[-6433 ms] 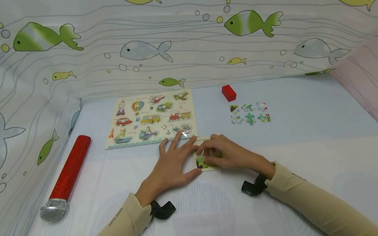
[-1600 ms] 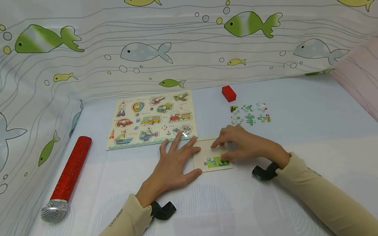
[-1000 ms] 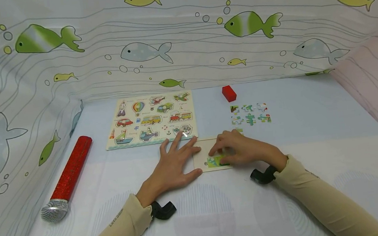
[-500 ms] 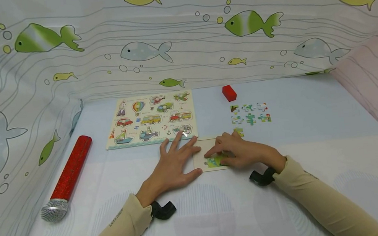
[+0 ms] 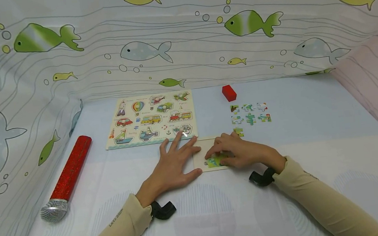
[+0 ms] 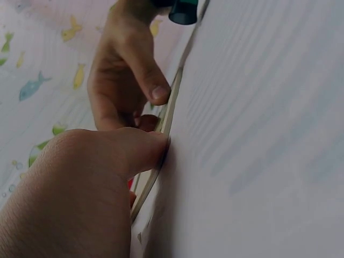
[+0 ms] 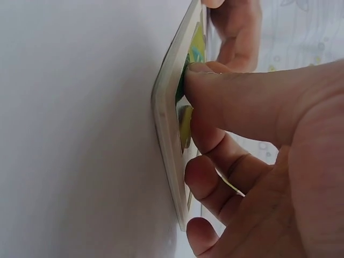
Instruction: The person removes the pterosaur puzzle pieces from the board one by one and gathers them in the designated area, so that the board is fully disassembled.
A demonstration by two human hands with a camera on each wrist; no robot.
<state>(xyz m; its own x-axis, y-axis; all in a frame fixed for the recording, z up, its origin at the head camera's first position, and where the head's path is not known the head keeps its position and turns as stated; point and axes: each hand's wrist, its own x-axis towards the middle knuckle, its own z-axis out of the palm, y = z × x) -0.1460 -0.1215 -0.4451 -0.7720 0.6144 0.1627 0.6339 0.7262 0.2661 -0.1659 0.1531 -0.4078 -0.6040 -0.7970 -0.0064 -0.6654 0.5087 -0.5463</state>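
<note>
My left hand (image 5: 171, 168) lies with fingers spread; its thumb and fingertips press the left edge of a small wooden puzzle board (image 5: 209, 145). My right hand (image 5: 235, 149) is over the board's right half, fingers bent. Green puzzle pieces (image 5: 213, 162) lie in the lower part of the board, partly hidden by that hand. In the right wrist view the right thumb (image 7: 236, 97) is on a dark green puzzle piece (image 7: 180, 90), index finger curled close by; a yellow-green piece (image 7: 185, 128) shows beside it. Several loose puzzle pieces (image 5: 250, 118) lie in rows behind the right hand.
A larger vehicle puzzle board (image 5: 135, 131) lies behind my left hand, nearly touching its fingertips. A red block (image 5: 229, 93) stands behind the loose pieces. On the left lies a red microphone (image 5: 71, 169). Fish-patterned cloth (image 5: 193, 29) walls the back and sides.
One more loose piece lies in front of the rows, uncovered as my right hand came back to the board from there. Fewer pieces are in the board than before. My left hand stays put.
</note>
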